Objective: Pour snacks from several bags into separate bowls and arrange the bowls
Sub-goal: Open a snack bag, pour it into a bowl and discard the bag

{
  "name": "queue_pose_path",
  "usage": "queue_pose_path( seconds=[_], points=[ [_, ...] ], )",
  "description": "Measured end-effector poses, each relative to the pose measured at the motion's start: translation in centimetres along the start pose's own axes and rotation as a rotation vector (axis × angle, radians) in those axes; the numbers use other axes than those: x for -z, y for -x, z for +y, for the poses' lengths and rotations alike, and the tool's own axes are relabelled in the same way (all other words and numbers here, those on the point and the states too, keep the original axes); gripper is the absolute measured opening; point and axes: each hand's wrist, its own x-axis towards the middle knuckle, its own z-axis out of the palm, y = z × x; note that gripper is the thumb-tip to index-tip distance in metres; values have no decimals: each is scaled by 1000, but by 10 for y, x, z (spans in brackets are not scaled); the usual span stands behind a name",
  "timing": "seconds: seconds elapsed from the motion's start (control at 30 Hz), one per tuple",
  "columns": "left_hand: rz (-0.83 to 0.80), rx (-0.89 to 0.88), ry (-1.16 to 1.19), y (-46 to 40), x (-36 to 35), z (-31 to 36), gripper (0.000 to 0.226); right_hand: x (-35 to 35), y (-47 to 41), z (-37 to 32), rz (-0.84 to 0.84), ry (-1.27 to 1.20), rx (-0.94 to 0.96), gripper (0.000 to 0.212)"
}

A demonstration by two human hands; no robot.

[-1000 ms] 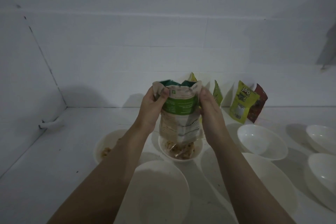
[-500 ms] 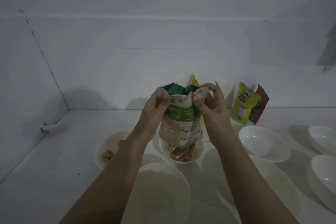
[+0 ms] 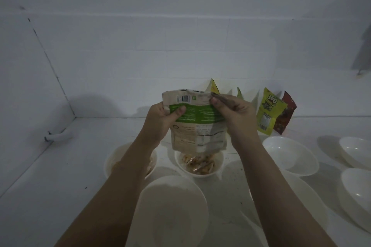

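Now bag [image 3: 195,120] flattened, barcode forward.

Left hand [image 3: 160,118] and right hand [image 3: 233,112] raised, fingers pinching.

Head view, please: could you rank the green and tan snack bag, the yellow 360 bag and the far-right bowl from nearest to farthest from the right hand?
1. The green and tan snack bag: pinched at its top edge by the right hand.
2. The yellow 360 bag: just right of that hand, leaning against the back wall.
3. The far-right bowl: at the counter's right edge, farthest.
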Motion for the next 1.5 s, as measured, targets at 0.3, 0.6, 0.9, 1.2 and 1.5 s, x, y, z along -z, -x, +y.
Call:
queue_pose_path(
  seconds=[0.3,0.6,0.9,1.2,1.5],
  points=[
    [49,163,-28,28,-8,-31,15,-6,4,-5,43,16,63,30],
    [-20,259,1,39,2,-54,25,-4,4,-13,144,-67,71,13],
    [-111,112,-35,8,7,4,24,-1,5,-19,36,140,135,14],
    [16,-68,186,-8,-14,34,28,11,6,-10,-225,279,-146,33],
    [191,7,209,-5,-1,25,18,19,2,41,-314,593,-393,36]
  ],
)
